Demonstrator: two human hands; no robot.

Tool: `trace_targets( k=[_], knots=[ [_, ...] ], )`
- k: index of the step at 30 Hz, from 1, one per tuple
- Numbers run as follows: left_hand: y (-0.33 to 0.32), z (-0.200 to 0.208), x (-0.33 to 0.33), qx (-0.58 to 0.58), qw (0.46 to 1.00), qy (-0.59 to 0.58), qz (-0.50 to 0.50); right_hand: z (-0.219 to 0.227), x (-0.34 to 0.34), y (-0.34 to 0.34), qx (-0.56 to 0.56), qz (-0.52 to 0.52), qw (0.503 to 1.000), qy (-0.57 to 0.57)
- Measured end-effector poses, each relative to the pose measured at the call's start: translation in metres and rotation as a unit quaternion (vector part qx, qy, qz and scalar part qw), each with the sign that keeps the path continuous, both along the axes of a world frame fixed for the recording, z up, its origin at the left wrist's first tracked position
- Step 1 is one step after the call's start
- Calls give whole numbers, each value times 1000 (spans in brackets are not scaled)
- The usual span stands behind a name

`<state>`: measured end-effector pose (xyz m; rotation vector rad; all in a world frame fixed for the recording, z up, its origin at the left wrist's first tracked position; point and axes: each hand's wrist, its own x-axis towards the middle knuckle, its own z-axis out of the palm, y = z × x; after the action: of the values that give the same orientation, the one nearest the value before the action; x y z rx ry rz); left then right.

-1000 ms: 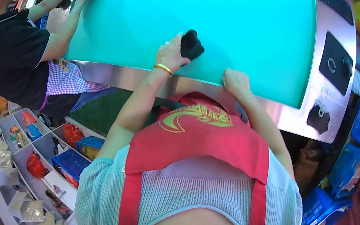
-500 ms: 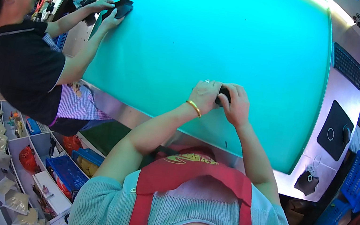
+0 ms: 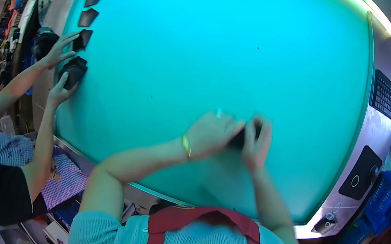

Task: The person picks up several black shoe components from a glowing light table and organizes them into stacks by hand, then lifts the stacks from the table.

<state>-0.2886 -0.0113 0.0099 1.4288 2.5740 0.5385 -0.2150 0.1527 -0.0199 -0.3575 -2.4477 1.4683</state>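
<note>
Near the front of the lit turquoise tabletop (image 3: 204, 72), my left hand (image 3: 210, 134) and my right hand (image 3: 258, 145) close in on small black flat pieces (image 3: 237, 142). My left fingers press on their left side. Dark material also shows between the thumb and fingers of my right hand. Motion blurs both hands, and much of the pieces is hidden, so their exact kind and number cannot be made out.
At the left edge a co-worker's hands (image 3: 62, 50) handle a black stack (image 3: 74, 73) and a black piece (image 3: 83, 40), below a row of similar pieces (image 3: 89, 18). On the right ledge lie a keyboard (image 3: 386, 95) and mouse pad (image 3: 360, 173); blue baskets (image 3: 390, 196) stand beyond.
My view has shifted, and my hands have drawn slightly apart around the black pieces. The co-worker has moved one hand to a piece in the row, with the stack by the other.
</note>
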Motion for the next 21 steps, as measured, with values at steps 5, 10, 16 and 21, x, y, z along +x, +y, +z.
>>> trace_targets(
  k=[5, 10, 16, 21],
  knots=[
    [74, -14, -232, 100, 994, 14, 40, -7, -256, 79, 49, -78, 995, 48],
    [100, 2, -345, -25, 997, -31, 62, -18, -385, 96, 86, -139, 976, -145],
    [113, 22, -364, -82, 992, -63, 65, -11, -413, 100, 104, -173, 972, -121],
    [96, 32, -367, -124, 985, -78, 94, -5, -415, 78, 139, -154, 970, -126]
  ],
)
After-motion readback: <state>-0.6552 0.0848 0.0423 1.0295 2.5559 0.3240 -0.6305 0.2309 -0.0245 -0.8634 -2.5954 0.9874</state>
